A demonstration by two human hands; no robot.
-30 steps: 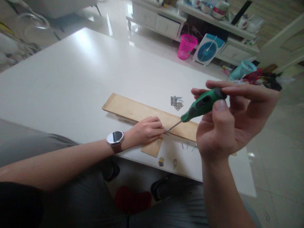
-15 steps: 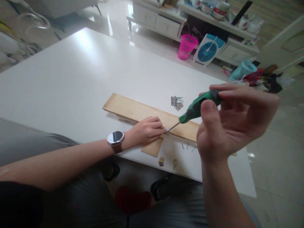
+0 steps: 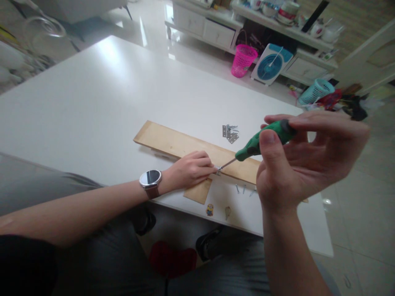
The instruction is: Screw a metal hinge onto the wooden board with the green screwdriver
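Observation:
My right hand (image 3: 296,160) grips a green-handled screwdriver (image 3: 262,139) between thumb and fingers, its metal tip angled down to a small metal piece (image 3: 218,168) on a long wooden board (image 3: 173,144). My left hand (image 3: 189,168), with a watch (image 3: 150,179) on the wrist, rests on the board, fingertips pinched at that metal piece where the tip meets it. A smaller wooden piece (image 3: 199,191) lies under the board's near edge. What the left fingertips hold is too small to name.
The white table (image 3: 92,94) carries a little pile of metal hinges and screws (image 3: 230,132) behind the board and three loose screws (image 3: 243,189) near its front edge. On the floor beyond stand a pink basket (image 3: 243,59), a blue fan (image 3: 270,63) and a teal basket (image 3: 316,90).
My right thumb and fingers have rolled around the screwdriver handle, which shifted slightly; the tip stays on the same spot. The left hand has not moved.

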